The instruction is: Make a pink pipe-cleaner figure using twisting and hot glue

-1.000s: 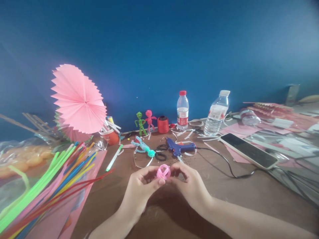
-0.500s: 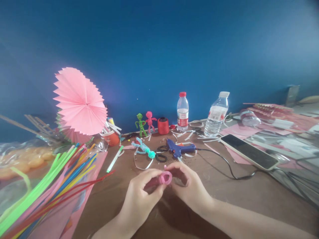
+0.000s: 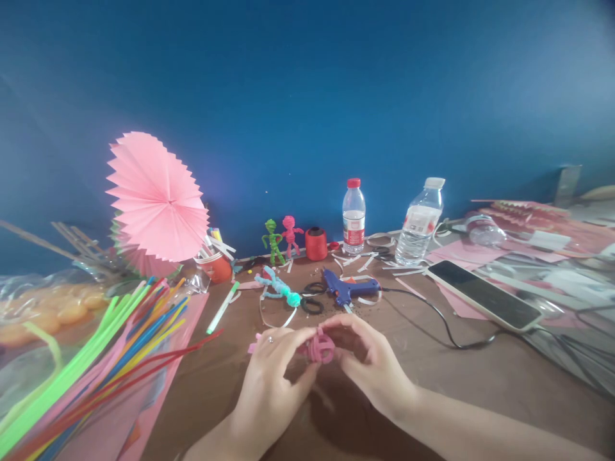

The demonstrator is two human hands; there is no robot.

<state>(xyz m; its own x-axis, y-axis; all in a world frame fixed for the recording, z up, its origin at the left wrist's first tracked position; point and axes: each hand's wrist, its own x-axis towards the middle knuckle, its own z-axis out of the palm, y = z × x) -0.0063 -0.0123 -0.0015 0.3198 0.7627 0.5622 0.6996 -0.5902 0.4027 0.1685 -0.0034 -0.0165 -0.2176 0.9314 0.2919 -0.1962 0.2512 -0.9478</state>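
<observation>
A pink pipe cleaner figure [image 3: 321, 349], its end wound into a loose round coil, is held just above the table between both hands. My left hand [image 3: 271, 378] is closed round its body, and a pink end sticks out past the back of the fingers. At the coil's top and right side, the thumb and fingertips of my right hand [image 3: 375, 362] curl in and pinch the pipe cleaner strand. A turquoise pipe cleaner figure [image 3: 283, 288] lies just beyond, beside black-handled scissors [image 3: 312, 306] and a blue glue gun [image 3: 350, 287].
Loose coloured pipe cleaners [image 3: 96, 378] spread at left, near a green-capped marker [image 3: 223, 308]. Green [image 3: 272, 242] and pink [image 3: 291, 235] figures stand by the wall with a red spool [image 3: 316, 244] and bottles [image 3: 354, 221]. A phone [image 3: 483, 294] and cable lie at right.
The coil has turned in my fingers, with a strand now crossing its open middle. A pink end now shows beyond my left hand.
</observation>
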